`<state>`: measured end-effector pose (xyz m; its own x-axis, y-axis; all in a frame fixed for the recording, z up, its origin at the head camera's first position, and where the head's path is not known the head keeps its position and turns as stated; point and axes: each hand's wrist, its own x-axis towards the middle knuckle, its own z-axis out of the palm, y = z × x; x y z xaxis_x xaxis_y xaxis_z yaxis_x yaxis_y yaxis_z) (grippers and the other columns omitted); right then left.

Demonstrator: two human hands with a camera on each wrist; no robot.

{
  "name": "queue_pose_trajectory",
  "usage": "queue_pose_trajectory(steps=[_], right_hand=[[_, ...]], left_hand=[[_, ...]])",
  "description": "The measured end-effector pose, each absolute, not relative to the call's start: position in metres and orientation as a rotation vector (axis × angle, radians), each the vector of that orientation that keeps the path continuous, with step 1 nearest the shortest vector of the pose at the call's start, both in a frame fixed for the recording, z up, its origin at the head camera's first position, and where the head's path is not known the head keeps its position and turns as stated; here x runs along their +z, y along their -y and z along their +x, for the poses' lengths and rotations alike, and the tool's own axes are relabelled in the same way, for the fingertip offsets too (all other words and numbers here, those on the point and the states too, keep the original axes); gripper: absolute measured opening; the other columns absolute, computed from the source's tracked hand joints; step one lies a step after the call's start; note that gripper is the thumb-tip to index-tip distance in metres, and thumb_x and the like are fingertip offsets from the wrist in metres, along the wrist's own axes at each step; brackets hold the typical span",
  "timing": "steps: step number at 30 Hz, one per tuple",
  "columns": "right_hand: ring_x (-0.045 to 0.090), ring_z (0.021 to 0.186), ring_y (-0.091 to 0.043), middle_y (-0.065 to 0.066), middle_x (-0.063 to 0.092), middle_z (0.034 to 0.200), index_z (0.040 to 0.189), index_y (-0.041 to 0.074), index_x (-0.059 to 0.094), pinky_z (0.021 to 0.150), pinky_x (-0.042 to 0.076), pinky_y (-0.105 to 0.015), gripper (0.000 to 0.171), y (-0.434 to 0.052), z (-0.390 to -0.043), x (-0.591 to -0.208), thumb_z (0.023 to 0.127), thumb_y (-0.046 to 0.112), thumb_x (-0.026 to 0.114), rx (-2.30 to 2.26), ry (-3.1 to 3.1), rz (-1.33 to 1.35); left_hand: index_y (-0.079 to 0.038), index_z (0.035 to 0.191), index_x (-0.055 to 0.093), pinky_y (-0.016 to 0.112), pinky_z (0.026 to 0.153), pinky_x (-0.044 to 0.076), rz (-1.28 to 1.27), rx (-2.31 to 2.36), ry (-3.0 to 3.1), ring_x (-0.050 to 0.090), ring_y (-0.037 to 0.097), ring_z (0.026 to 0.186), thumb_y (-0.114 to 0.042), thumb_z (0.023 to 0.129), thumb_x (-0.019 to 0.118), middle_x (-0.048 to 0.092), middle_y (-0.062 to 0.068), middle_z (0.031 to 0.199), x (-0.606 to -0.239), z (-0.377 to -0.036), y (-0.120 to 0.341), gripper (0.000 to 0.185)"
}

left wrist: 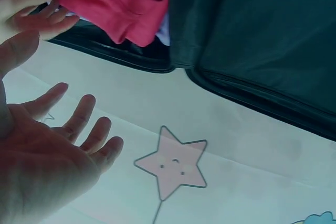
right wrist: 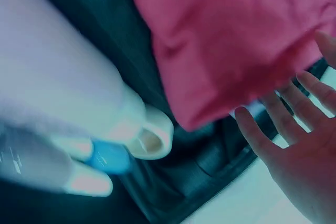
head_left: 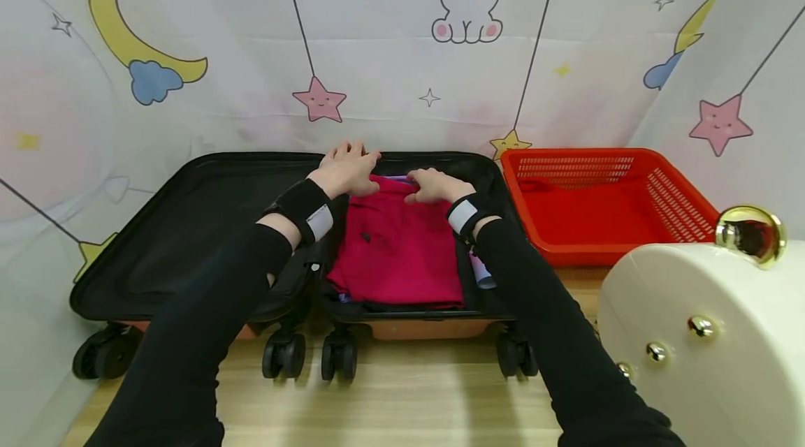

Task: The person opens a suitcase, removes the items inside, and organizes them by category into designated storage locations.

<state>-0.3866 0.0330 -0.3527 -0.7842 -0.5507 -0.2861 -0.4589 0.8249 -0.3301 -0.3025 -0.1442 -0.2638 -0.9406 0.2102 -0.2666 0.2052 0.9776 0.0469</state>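
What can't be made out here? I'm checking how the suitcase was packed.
- Clothes under the red garment: head view, covered by it; only edges peek out.
- White tube beside it: right wrist view, too blurred to identify.
- Left hand fingertips: head view, hidden past the suitcase far rim.
- Right hand: contact unclear.

A pale backdrop curtain [head_left: 390, 63] printed with stars, moons and a rabbit hangs just beyond the hands; a light wooden floor [head_left: 402, 398] lies beneath them.
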Motion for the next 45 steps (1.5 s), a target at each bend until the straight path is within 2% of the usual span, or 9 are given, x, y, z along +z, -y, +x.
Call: queue_pose_trajectory(steps=[4,7,12,20,25,36,42,44,45], right_hand=[[0.046,0.138,-0.032,-0.014,0.053,0.148,0.149,0.007,0.047,0.118,0.033,-0.049,0.065,-0.031,-0.389,-0.367,0.097,0.045,0.062,-0.313,-2.700,-0.684],[0.047,0.133,-0.035,-0.013,0.061,0.138,0.141,0.008,0.056,0.114,0.031,-0.051,0.062,-0.029,-0.387,-0.373,0.095,0.049,0.064,-0.260,-2.763,-0.699],[0.060,0.113,-0.030,-0.011,0.069,0.113,0.115,0.007,0.068,0.102,0.042,-0.044,0.042,-0.023,-0.386,-0.377,0.094,0.044,0.069,-0.249,-2.846,-0.833],[0.062,0.102,-0.027,-0.011,0.065,0.112,0.129,0.007,0.069,0.091,0.053,-0.040,0.040,-0.028,-0.383,-0.376,0.095,0.030,0.069,-0.489,-2.895,-1.020],[0.064,0.096,-0.025,-0.008,0.068,0.104,0.120,0.011,0.075,0.084,0.054,-0.038,0.026,-0.032,-0.379,-0.376,0.098,0.022,0.065,-0.484,-2.953,-1.242],[0.062,0.094,-0.027,-0.009,0.069,0.099,0.109,0.007,0.079,0.088,0.051,-0.038,0.019,-0.037,-0.372,-0.378,0.095,0.013,0.068,-0.515,-3.010,-1.565],[0.060,0.086,-0.027,-0.009,0.065,0.091,0.104,0.007,0.080,0.083,0.050,-0.038,0.016,-0.039,-0.366,-0.376,0.094,0.012,0.069,-0.616,-2.976,-1.636],[0.059,0.085,-0.026,-0.009,0.065,0.090,0.104,0.007,0.080,0.082,0.050,-0.038,0.015,-0.040,-0.366,-0.375,0.094,0.012,0.069,-0.654,-2.954,-1.617],[0.059,0.086,-0.026,-0.009,0.065,0.091,0.104,0.007,0.080,0.082,0.050,-0.038,0.015,-0.041,-0.366,-0.374,0.094,0.012,0.069,-0.675,-2.943,-1.588]], left_hand=[[-0.013,0.156,0.034,0.057,0.123,0.019,0.294,0.054,-2.843,0.020,0.042,0.146,-0.030,0.098,0.054,0.033,0.021,0.152,-0.266,-0.300,0.150,0.063],[-0.013,0.156,0.035,0.057,0.123,0.019,0.289,0.067,-2.835,0.021,0.042,0.146,-0.030,0.098,0.054,0.033,0.021,0.152,-0.267,-0.298,0.152,0.063],[-0.014,0.156,0.035,0.056,0.123,0.019,0.277,0.077,-2.824,0.021,0.041,0.145,-0.030,0.098,0.053,0.034,0.020,0.151,-0.269,-0.299,0.155,0.062],[-0.013,0.155,0.035,0.056,0.123,0.018,0.245,0.092,-2.803,0.021,0.041,0.145,-0.031,0.098,0.055,0.032,0.020,0.153,-0.270,-0.298,0.160,0.063],[-0.011,0.159,0.026,0.057,0.123,0.017,0.236,0.120,-2.795,0.020,0.043,0.146,-0.031,0.098,0.055,0.030,0.022,0.155,-0.274,-0.300,0.165,0.070],[-0.007,0.161,0.005,0.062,0.120,0.023,0.201,0.221,-2.767,0.026,0.051,0.148,-0.039,0.096,0.061,0.023,0.028,0.162,-0.302,-0.310,0.168,0.092],[-0.001,0.160,0.000,0.059,0.116,0.034,0.170,0.321,-2.827,0.040,0.048,0.142,-0.041,0.091,0.069,0.041,0.029,0.154,-0.316,-0.318,0.165,0.105],[0.003,0.159,0.006,0.057,0.113,0.040,0.149,0.371,-2.873,0.047,0.046,0.137,-0.038,0.090,0.072,0.048,0.029,0.148,-0.319,-0.320,0.165,0.104],[0.004,0.157,0.015,0.056,0.110,0.042,0.143,0.406,-2.895,0.050,0.046,0.134,-0.036,0.089,0.073,0.052,0.030,0.144,-0.321,-0.321,0.165,0.098]])
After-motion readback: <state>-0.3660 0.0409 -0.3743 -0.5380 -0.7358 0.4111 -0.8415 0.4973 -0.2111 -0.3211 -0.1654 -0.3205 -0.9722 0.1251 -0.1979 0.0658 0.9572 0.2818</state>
